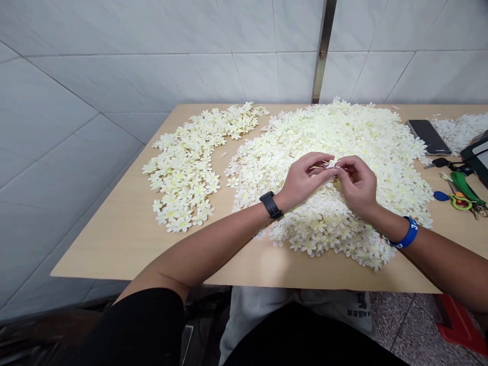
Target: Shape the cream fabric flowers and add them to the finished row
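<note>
Over a large heap of white artificial flowers (343, 129), my two hands meet fingertip to fingertip. My left hand (305, 175) pinches a small white artificial flower (331, 163). My right hand (358, 183) has its thumb and forefinger closed at the same flower from the other side. The fingertips hide part of it, so its stem cannot be made out clearly. The heap's petals have pale yellow centres, and it lies all around and under both hands. To the left, a smaller curved band of the same flowers (190, 168) lies apart from the heap.
At the right lie a black phone (428, 137), keys (440, 162), a green-handled tool (467, 188) and a pile of small white pieces (463, 127). A dark box (478, 155) sits at the edge. Behind the tan table (114, 239) rises a tiled wall (133, 81). A red object (459, 325) is below.
</note>
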`<action>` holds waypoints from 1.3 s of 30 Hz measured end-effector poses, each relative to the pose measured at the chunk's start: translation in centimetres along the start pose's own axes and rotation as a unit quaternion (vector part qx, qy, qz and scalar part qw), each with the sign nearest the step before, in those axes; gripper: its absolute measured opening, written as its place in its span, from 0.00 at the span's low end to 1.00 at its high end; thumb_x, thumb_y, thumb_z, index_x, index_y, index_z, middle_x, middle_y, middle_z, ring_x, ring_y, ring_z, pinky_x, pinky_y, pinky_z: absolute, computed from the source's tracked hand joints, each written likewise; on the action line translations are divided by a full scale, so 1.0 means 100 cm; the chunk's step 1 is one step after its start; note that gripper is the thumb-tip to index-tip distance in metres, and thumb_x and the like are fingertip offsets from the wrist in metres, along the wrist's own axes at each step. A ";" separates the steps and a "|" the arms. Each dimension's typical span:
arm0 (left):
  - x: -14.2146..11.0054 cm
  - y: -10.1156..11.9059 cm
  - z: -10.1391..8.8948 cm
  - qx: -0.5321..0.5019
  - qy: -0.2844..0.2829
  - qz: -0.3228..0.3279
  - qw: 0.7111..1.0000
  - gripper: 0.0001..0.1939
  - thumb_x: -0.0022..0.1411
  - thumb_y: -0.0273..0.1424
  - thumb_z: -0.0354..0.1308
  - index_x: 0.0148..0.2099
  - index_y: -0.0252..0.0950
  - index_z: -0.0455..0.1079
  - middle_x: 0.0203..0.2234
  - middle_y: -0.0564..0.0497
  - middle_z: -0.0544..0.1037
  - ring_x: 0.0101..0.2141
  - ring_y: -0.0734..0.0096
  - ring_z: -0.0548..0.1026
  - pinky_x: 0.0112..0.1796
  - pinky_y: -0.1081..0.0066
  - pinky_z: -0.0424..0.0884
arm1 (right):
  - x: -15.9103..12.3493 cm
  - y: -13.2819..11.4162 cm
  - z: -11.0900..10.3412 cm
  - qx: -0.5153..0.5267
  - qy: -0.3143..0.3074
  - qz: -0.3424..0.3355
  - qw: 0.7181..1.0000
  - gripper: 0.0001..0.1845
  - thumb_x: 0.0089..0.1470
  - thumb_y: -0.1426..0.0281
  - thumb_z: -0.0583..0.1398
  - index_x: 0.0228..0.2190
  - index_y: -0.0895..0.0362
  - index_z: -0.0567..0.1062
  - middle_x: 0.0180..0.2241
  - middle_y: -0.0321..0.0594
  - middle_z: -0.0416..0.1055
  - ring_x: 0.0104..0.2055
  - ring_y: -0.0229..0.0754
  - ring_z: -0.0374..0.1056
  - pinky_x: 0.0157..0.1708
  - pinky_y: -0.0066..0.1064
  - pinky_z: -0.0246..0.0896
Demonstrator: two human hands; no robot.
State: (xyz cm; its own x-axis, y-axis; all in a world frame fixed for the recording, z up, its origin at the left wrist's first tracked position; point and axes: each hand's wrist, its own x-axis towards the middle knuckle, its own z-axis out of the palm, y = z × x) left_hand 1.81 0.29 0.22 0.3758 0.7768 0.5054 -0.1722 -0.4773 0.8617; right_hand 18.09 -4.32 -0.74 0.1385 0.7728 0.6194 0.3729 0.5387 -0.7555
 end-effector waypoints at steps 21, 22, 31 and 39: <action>0.003 0.003 0.000 0.004 0.096 -0.082 0.992 0.07 0.62 0.33 0.68 0.34 0.35 0.79 0.32 0.50 0.83 0.33 0.75 0.78 0.35 0.74 0.73 | 0.002 0.001 -0.002 -0.082 0.058 -0.039 0.994 0.03 0.64 0.68 0.60 0.37 0.52 0.75 0.35 0.38 0.74 0.38 0.42 0.70 0.39 0.37 0.66; 0.003 0.003 0.000 0.007 0.097 -0.082 0.992 0.08 0.61 0.34 0.68 0.33 0.35 0.78 0.30 0.51 0.82 0.32 0.75 0.77 0.34 0.74 0.72 | 0.002 0.000 -0.002 -0.088 0.057 -0.039 0.994 0.03 0.64 0.69 0.60 0.37 0.52 0.75 0.35 0.38 0.74 0.38 0.42 0.70 0.39 0.37 0.66; 0.004 0.003 0.001 -0.006 0.072 -0.073 0.995 0.24 0.52 0.50 0.73 0.33 0.36 0.70 0.28 0.55 0.72 0.28 0.79 0.68 0.30 0.76 0.66 | 0.003 -0.004 -0.003 -0.103 0.049 -0.035 0.993 0.07 0.66 0.65 0.59 0.40 0.52 0.77 0.38 0.41 0.77 0.41 0.44 0.73 0.41 0.39 0.69; 0.004 0.003 0.000 -0.011 0.047 -0.041 0.998 0.24 0.54 0.51 0.72 0.35 0.37 0.70 0.32 0.53 0.74 0.31 0.77 0.70 0.32 0.75 0.68 | 0.005 -0.009 -0.004 -0.094 -0.002 -0.096 0.991 0.04 0.64 0.66 0.63 0.37 0.52 0.78 0.35 0.39 0.77 0.38 0.44 0.72 0.40 0.39 0.67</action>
State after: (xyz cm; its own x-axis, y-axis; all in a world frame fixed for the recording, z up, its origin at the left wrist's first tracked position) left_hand 1.94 0.42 0.64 0.3025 0.8481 0.4350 -0.1654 -0.4027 0.9003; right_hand 18.16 -4.54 0.35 0.0454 0.6636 0.7467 0.5567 0.6039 -0.5704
